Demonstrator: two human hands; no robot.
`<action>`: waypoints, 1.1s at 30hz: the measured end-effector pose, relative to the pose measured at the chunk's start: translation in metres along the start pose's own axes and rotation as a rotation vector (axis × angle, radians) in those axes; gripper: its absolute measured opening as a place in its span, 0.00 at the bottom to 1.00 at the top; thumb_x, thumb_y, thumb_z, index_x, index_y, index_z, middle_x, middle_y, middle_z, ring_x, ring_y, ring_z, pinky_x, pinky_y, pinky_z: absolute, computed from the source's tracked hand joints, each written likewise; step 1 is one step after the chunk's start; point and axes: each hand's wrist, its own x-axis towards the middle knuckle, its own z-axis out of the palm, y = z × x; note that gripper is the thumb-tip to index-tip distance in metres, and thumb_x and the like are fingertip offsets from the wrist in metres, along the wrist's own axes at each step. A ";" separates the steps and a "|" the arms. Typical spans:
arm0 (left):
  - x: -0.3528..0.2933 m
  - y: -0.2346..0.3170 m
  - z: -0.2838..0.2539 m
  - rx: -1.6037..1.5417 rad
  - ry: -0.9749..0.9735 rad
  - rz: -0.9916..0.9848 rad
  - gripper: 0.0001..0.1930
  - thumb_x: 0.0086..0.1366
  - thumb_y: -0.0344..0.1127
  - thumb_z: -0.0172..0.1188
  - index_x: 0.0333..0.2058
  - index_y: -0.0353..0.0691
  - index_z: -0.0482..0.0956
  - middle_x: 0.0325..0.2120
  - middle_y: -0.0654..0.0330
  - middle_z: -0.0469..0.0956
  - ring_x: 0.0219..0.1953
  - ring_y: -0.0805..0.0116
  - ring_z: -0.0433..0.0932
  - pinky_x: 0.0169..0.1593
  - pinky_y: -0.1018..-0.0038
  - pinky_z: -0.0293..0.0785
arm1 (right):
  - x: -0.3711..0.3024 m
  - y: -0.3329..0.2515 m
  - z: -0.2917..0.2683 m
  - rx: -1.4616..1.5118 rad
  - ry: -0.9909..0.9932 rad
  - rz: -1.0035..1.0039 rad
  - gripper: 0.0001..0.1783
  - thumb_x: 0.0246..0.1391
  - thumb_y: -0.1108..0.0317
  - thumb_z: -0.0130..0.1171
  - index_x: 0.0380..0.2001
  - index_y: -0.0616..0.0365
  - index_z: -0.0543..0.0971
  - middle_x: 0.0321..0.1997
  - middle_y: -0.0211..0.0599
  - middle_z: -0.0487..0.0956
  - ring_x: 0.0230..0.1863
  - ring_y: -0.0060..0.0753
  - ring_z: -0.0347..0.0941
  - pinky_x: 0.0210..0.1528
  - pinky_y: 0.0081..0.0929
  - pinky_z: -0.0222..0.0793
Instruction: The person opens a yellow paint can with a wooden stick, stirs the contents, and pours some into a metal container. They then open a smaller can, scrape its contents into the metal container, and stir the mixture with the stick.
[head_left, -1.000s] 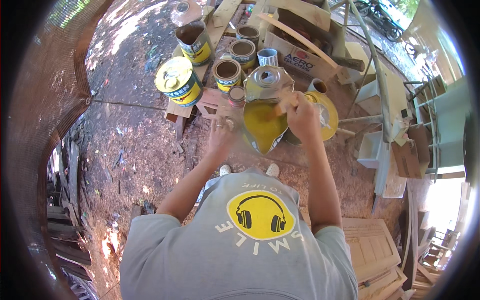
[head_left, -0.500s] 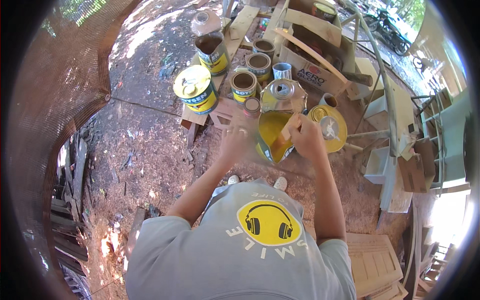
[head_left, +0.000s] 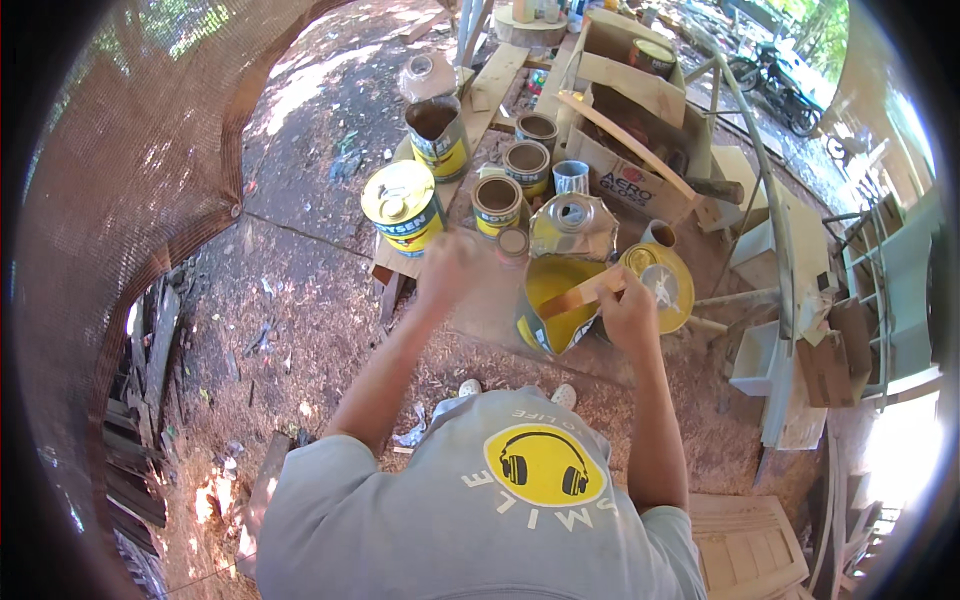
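My right hand (head_left: 630, 312) is closed around a flat wooden stick (head_left: 578, 296), which lies slanted over the opening of a large paint can (head_left: 533, 325). The can's inside looks yellowish, and its cut metal lid (head_left: 572, 226) stands folded back on the far side. Smeared by motion, my left hand (head_left: 448, 268) hangs in the air, so its fingers cannot be read. Nearest to it are a lidded yellow paint can (head_left: 408, 232) on the left and a small round tin (head_left: 513, 244) on the right.
Behind stand several open cans, one a tall opened can (head_left: 440, 150), and a blue-grey cup (head_left: 571, 177). To the right lie a round yellow lid (head_left: 672, 305) and a cardboard box (head_left: 640, 190). A metal pole (head_left: 775, 200) runs past on the right, and wooden panels (head_left: 745, 535) lie lower right.
My left hand has moved up and left, toward the lidded can. The stick in my right hand now lies flatter across the can's opening. The view has shifted slightly.
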 end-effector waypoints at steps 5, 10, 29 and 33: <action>0.063 0.008 -0.055 0.091 0.035 0.012 0.21 0.49 0.40 0.78 0.38 0.31 0.85 0.37 0.44 0.82 0.43 0.45 0.81 0.49 0.55 0.77 | -0.022 -0.022 -0.004 -0.070 0.028 0.003 0.12 0.60 0.68 0.59 0.43 0.64 0.81 0.34 0.60 0.83 0.38 0.66 0.81 0.40 0.51 0.75; 0.102 0.025 -0.042 0.043 0.018 0.128 0.20 0.50 0.41 0.78 0.38 0.34 0.86 0.37 0.47 0.82 0.43 0.45 0.81 0.50 0.55 0.77 | -0.039 -0.009 0.005 0.066 0.064 0.038 0.14 0.58 0.66 0.66 0.43 0.65 0.81 0.31 0.54 0.83 0.32 0.50 0.82 0.36 0.42 0.74; 0.254 0.243 0.126 0.257 -0.817 0.532 0.42 0.46 0.40 0.75 0.61 0.30 0.74 0.57 0.41 0.75 0.61 0.44 0.75 0.68 0.59 0.70 | -0.057 0.076 -0.122 0.382 -0.219 0.343 0.16 0.58 0.66 0.69 0.45 0.67 0.84 0.31 0.47 0.86 0.31 0.36 0.84 0.38 0.31 0.78; 0.238 0.254 0.197 0.627 -1.027 0.586 0.39 0.46 0.40 0.75 0.58 0.30 0.77 0.55 0.42 0.75 0.58 0.44 0.77 0.64 0.57 0.75 | -0.043 0.114 -0.165 0.340 -0.176 0.351 0.15 0.59 0.68 0.68 0.45 0.68 0.84 0.31 0.45 0.87 0.31 0.30 0.83 0.38 0.29 0.78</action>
